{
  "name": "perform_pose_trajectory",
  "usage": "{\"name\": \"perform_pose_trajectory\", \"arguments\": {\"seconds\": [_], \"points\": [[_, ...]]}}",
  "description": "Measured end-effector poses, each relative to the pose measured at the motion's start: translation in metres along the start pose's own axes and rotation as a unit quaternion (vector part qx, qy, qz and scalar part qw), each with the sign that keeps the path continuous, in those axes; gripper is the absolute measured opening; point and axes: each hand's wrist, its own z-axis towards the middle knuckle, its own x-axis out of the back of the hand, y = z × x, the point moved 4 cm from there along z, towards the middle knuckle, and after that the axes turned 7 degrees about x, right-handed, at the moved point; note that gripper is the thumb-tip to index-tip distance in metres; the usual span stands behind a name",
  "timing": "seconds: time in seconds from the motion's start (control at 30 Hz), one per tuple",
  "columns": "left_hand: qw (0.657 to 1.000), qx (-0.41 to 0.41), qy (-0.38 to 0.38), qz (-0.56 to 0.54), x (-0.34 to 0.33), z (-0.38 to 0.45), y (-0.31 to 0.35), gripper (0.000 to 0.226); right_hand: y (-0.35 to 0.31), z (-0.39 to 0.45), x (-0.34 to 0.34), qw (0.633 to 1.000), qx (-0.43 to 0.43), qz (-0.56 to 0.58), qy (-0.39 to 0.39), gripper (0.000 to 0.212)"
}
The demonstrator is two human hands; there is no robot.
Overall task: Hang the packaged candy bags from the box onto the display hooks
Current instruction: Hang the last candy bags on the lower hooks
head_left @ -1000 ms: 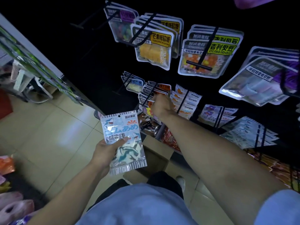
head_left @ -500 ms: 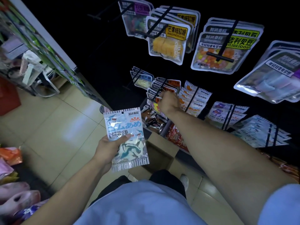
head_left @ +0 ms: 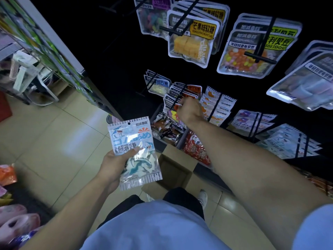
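My left hand grips a white and blue shark candy bag by its left side, upright, in front of my waist. Just behind it an open cardboard box sits on the floor. My right hand reaches to a low display hook carrying a stack of orange-labelled candy bags. Its fingers are pinched on the front bag at the hook's tip, and the fingertips are hidden behind the hand. Matching shark bags hang on a hook at the lower right.
The dark display wall carries hooks with mango candy bags, jelly bean bags and silver bags. Bins of wrapped snacks sit below the hooks. A shelf unit stands at the left on the tiled floor.
My right hand stays at the same hook, working at the front bag. My left hand keeps the shark bag still. The view has shifted slightly leftward.
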Motion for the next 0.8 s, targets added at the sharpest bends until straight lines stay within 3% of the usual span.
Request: {"name": "perform_pose_trajectory", "arguments": {"seconds": [0.2,0.57,0.73,0.8], "points": [[1.0,0.008,-0.002,-0.002,0.0,0.003,0.004,0.054,0.001,0.006,-0.006,1.0,0.006,-0.002,0.009,0.014],[1.0,0.026,-0.007,0.005,0.009,0.023,-0.004,0.038,0.007,0.009,-0.005,1.0,0.004,-0.026,-0.008,0.015],[0.999,0.024,-0.026,0.014,0.003,0.026,0.0,0.054,0.008,0.015,-0.005,0.998,-0.005,-0.058,0.007,0.021],[0.999,0.023,-0.03,0.023,0.002,0.028,0.003,0.049,0.008,0.016,-0.005,0.998,-0.002,-0.066,0.002,0.02]]}}
